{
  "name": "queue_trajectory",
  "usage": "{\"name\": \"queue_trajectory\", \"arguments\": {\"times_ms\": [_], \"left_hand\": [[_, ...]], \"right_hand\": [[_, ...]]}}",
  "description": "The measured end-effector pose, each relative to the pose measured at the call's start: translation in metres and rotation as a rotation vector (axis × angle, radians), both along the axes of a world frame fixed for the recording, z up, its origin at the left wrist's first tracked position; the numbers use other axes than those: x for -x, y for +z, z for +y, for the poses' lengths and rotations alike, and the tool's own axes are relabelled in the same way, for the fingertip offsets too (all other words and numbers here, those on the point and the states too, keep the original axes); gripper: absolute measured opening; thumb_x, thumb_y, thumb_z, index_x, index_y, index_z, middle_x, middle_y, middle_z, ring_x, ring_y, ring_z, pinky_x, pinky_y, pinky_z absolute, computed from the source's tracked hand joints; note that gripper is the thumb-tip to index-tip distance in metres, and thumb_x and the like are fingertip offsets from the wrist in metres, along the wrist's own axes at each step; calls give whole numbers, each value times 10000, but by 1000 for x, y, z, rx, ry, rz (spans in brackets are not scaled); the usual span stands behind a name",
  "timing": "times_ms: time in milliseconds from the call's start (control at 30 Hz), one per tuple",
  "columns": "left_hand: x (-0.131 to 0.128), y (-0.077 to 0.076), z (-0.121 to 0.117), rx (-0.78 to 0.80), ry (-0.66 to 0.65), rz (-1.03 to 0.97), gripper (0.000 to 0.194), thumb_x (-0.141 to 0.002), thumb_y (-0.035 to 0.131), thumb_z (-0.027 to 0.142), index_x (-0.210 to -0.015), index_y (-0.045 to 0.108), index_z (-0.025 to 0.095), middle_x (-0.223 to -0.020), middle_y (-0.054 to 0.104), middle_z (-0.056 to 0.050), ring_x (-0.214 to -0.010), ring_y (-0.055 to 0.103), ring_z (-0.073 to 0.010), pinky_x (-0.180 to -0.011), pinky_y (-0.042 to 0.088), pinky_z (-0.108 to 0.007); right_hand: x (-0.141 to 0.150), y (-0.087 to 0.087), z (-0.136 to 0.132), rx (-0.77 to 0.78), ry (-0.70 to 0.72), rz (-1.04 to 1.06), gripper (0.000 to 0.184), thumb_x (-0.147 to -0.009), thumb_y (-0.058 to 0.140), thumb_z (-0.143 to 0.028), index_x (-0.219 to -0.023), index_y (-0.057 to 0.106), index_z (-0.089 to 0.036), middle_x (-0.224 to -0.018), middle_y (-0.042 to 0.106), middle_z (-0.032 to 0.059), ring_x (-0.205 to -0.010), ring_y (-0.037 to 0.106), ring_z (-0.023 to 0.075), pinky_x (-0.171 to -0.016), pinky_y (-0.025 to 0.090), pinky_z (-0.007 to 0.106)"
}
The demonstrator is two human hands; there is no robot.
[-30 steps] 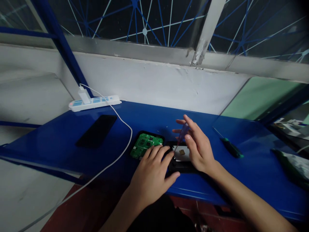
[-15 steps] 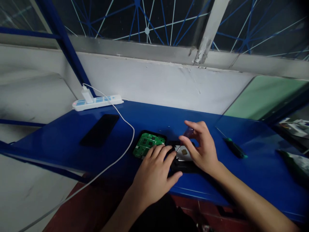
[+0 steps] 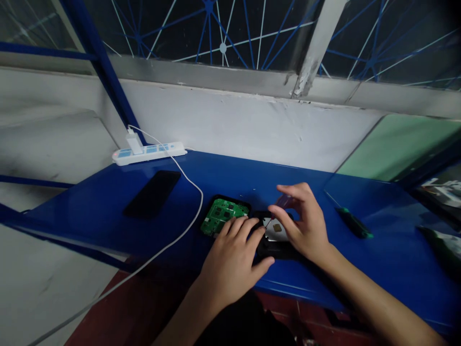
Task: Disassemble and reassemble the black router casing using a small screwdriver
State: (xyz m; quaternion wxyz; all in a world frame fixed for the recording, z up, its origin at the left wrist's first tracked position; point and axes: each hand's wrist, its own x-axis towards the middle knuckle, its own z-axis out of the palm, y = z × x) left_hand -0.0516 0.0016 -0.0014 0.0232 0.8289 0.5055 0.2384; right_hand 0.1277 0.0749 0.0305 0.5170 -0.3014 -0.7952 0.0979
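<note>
Right hand (image 3: 308, 221): closed in a pinch on the purple, see-through handle of a small screwdriver (image 3: 284, 201), thumb and index finger around it. Shaft is thin, tilted, and runs down to the left edge of the metal plate (image 3: 272, 236) in the black housing (image 3: 275, 250). Left hand (image 3: 234, 259): open, palm down, fingers slightly spread, grasping nothing. Its fingertips lie over the near edge of the green circuit board (image 3: 225, 211) and the left side of the housing, covering part of both; exact contact can't be told. Index fingertip is right by the screwdriver's tip, so the tip is hard to see.

Plate is flat, silvery, with a small tan square on it. Board sits in a rounded black shell, left of the housing. Green-and-black screwdriver (image 3: 355, 223) lies off to the right. Black flat slab (image 3: 151, 194) and white cable (image 3: 202, 197) are left, on the glossy blue surface (image 3: 230, 168); white power strip (image 3: 151, 153) at the back.
</note>
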Motion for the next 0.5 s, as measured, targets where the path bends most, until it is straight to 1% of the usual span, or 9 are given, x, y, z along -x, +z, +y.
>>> {"name": "queue_trajectory", "arguments": {"times_ms": [67,167,300,400,500], "left_hand": [[0,1,0,-2,-2,5,467,-918,647,483,-1289,582,206,-1388,581,-80,-1296,500,-317,-1104,390,-502],[0,1,0,-2,-5,6,475,-915,651,490,-1289,584,205,-1380,587,-81,-1291,506,-316,-1103,393,-500],[-1,1,0,7,-8,-3,475,-925,634,496,-1299,576,210,-1389,580,-73,-1301,492,-310,-1106,386,-501],[-1,0,0,11,-5,-3,469,-931,622,498,-1302,574,215,-1409,565,-65,-1315,476,-310,-1117,373,-502],[0,-1,0,7,-10,1,470,-931,623,498,-1297,578,206,-1406,566,-71,-1311,478,-313,-1118,373,-502]], "right_hand": [[0,1,0,-9,-2,-9,440,-900,666,-192,-1307,544,-308,-955,530,29,-814,584,175,-650,565,345],[-1,-2,1,78,24,23,406,-954,569,-207,-1344,511,-304,-1093,534,65,-899,635,194,-696,592,381],[-3,-5,0,178,77,37,463,-995,478,-229,-1444,420,-327,-1281,522,95,-971,677,205,-736,614,408],[-3,-3,-3,175,97,1,519,-1016,399,-213,-1515,336,-340,-1384,509,103,-1044,673,219,-795,617,433],[-3,-1,-3,151,100,-16,548,-1014,364,-181,-1535,310,-340,-1453,480,101,-1094,665,230,-861,611,465]]}}
